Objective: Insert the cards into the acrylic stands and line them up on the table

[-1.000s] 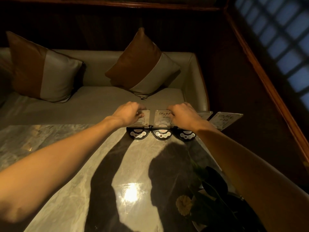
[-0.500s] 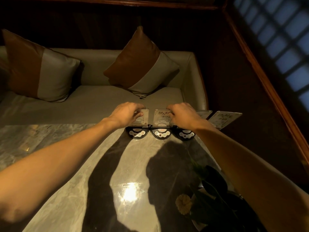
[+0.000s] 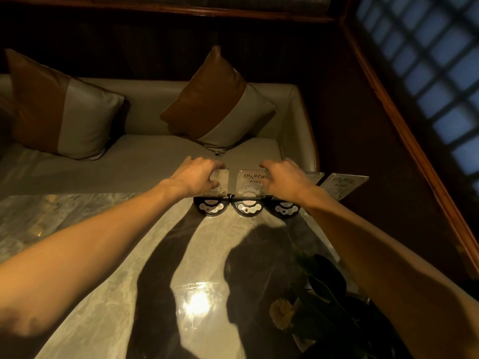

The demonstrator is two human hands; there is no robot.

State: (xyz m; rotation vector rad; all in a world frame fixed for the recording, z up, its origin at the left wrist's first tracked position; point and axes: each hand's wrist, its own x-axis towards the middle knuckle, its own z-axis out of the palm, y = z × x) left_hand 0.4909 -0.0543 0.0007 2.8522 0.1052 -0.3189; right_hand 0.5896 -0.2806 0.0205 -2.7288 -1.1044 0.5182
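A yellow flower [image 3: 281, 313] with dark leaves sits at the lower right of the marble table [image 3: 77, 268]. Mid-frame, four acrylic stands run left to right along the table's far edge, cards upright inside. The left hand [image 3: 198, 176] pinches the leftmost stand [image 3: 213, 194]; the right hand [image 3: 282, 178] grips the second stand [image 3: 249, 196] and hides most of the third stand [image 3: 285, 207]. The rightmost stand [image 3: 342, 183] tilts, its base out of sight.

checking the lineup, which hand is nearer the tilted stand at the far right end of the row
Right. The right hand sits on the stands just left of the tilted stand, with one stand's top between them. The left hand is on the leftmost stand, farther away.
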